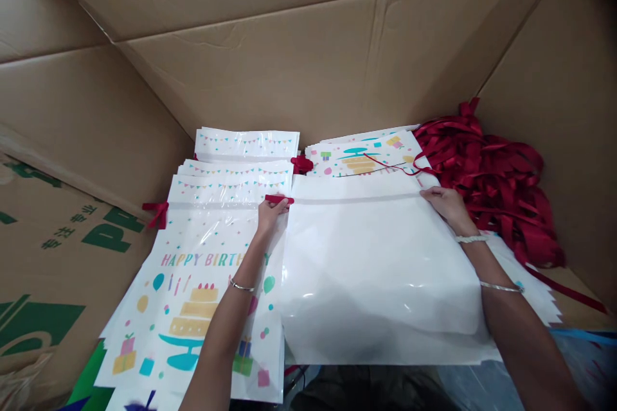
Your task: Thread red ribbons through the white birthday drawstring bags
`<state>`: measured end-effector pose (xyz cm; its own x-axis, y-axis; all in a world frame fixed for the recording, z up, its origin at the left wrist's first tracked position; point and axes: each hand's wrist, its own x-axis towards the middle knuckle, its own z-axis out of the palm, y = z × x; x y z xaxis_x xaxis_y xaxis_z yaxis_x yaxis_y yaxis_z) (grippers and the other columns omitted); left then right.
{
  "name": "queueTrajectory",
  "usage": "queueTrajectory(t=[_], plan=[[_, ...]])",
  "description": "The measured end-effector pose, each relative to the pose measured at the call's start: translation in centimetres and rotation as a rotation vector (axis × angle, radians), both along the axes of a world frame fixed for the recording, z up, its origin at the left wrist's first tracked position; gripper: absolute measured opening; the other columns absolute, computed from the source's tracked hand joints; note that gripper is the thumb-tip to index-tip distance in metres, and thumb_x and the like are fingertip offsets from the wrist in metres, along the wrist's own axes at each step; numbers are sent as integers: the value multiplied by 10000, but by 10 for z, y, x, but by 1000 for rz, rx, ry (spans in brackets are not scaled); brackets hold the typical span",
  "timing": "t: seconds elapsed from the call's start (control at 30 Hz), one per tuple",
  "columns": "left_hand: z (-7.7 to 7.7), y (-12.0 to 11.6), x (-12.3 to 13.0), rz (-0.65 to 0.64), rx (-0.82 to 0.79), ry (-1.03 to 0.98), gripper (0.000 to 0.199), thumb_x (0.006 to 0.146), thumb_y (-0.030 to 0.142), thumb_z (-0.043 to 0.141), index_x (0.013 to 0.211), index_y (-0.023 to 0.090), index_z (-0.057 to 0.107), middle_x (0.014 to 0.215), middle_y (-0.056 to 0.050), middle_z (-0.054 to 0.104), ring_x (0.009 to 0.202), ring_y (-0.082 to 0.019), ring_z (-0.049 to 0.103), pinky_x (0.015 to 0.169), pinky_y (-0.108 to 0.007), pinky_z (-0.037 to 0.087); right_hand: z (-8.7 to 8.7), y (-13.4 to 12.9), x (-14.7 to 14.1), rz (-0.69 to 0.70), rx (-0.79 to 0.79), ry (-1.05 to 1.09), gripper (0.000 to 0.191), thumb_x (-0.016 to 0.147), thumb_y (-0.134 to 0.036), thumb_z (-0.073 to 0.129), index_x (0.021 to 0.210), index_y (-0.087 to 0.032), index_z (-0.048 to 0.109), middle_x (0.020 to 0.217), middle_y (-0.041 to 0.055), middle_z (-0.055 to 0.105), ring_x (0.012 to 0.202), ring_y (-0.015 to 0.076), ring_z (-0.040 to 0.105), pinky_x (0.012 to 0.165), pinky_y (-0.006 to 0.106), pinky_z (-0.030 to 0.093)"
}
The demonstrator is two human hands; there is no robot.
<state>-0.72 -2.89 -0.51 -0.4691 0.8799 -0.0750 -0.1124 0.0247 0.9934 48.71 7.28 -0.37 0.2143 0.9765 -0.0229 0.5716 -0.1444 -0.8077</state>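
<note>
My left hand (272, 213) pinches a folded red ribbon (278, 199) at the upper left edge of a blank white plastic bag (376, 250). At that bag's upper right edge, my right hand (446, 204) has its thumb and fingers pressed together on the white plastic. To the left, partly under my left forearm, lies a stack of white printed bags (193, 237) with birthday lettering and a cake. Behind the blank bag are more printed bags (359, 157), with a thin red ribbon end lying over them.
A large heap of red ribbon (501, 173) fills the right corner. Cardboard walls (289, 64) stand at the back and both sides. More bags (525, 276) stick out beyond my right forearm. Clear plastic (588, 359) lies at the lower right.
</note>
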Motion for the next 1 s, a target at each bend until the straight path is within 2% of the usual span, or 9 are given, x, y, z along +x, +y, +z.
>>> queueTrajectory(t=[0.13,0.27,0.43,0.63,0.73,0.83,1.0], plan=[[2,0,1,-8,-5,-6,500,580,370,942,959,130,722,864,-96,754,817,-241,728,746,-367,577,4,-3,1,47,42,-83,156,819,-311,690,797,-162,733,862,95,767,830,230,677,764,291,460],[6,-3,4,-35,-39,27,589,542,314,949,1046,146,693,912,-87,749,852,-242,726,699,-331,559,6,-4,-1,26,56,-152,177,801,-337,712,805,-162,743,802,101,757,818,237,686,759,290,458],[5,-5,6,-73,-6,67,731,510,233,924,1177,154,637,804,-36,719,782,-216,709,672,-304,533,6,-2,1,22,56,-149,223,792,-372,709,847,-164,771,798,94,753,818,239,674,743,294,438],[3,-5,3,-65,0,83,744,517,244,921,1195,158,628,788,-15,696,722,-192,682,650,-300,523,0,-1,3,-63,12,13,256,786,-398,678,855,-162,748,756,50,713,703,177,576,636,269,377],[4,-5,3,-57,2,74,735,512,249,927,1183,165,637,810,-18,702,725,-184,677,665,-302,529,0,-1,0,-84,33,176,192,757,-335,683,818,-157,720,814,45,722,733,157,567,643,249,383],[5,-6,3,-50,-1,67,726,503,238,928,1168,167,647,825,-26,706,762,-194,689,685,-305,534,1,-2,-3,-104,-18,349,181,710,-311,734,782,-149,693,756,37,697,683,137,545,601,237,374],[2,-5,2,-50,6,63,677,496,232,924,1118,165,665,825,-30,705,767,-194,682,689,-303,524,2,-4,-4,-142,-41,424,236,627,-301,810,748,-158,667,688,22,668,629,127,526,545,228,364]])
